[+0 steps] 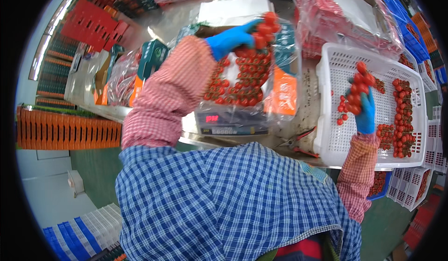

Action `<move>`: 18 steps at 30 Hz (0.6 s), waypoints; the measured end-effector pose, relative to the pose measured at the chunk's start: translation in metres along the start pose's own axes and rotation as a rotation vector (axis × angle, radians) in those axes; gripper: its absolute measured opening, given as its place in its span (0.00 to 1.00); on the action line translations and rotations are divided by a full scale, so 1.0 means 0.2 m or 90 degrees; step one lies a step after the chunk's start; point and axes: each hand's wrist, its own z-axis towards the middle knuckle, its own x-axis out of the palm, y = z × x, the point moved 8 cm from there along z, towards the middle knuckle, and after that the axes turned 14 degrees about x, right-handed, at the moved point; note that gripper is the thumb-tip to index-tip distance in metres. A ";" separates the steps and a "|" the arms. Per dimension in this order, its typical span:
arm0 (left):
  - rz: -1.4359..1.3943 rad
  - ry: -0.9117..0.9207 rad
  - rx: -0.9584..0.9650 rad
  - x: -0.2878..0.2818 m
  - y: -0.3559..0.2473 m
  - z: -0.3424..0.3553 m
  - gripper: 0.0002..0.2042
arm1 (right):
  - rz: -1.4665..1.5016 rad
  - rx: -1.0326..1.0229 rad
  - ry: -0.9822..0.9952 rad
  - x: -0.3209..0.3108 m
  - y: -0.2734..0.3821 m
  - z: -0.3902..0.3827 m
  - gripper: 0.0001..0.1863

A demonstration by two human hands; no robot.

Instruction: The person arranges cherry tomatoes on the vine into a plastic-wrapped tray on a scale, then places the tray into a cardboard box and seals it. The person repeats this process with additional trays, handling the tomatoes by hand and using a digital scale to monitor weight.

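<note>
My left hand [233, 40], in a blue glove, grips a bunch of red cherry tomatoes [267, 29] above the far side of a lined carton. More cherry tomatoes [252, 76] lie in that carton in rows, with a pale gap in the middle. The carton rests on a digital scale [233, 125] with a lit red display. To the right, my blue-gloved right hand [366, 114] holds another bunch of cherry tomatoes [360, 89] over a white plastic crate [322, 142]. Rows of tomato bunches [402, 118] lie along the crate's right side.
Red-handled clippers [298, 143] lie on the metal table between scale and crate. Plastic-wrapped cartons [322, 16] stand at the back right. At the left are a bagged carton [123, 76] and stacked orange crates [70, 129]. White paper [233, 10] lies behind the carton.
</note>
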 end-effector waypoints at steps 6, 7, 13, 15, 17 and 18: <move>0.497 0.042 -0.013 -0.26 0.05 -0.70 0.38 | -0.380 -0.038 0.361 1.30 -0.23 0.16 0.39; 0.671 0.090 -0.004 -0.26 0.07 -0.75 0.38 | -0.593 -0.156 0.333 1.45 -0.29 0.19 0.38; 1.159 0.061 0.173 -0.11 0.04 -0.98 0.33 | -1.033 -0.295 0.314 1.66 -0.53 0.07 0.33; 0.745 -0.088 0.246 -0.03 -0.02 -1.23 0.25 | -0.787 -0.246 0.315 1.65 -0.41 -0.14 0.33; 0.435 -0.161 0.034 0.07 0.14 -1.49 0.21 | -0.482 0.145 0.448 1.64 -0.54 -0.40 0.33; 0.536 -0.125 0.028 0.17 0.18 -1.60 0.21 | -0.698 0.110 0.457 1.65 -0.62 -0.54 0.33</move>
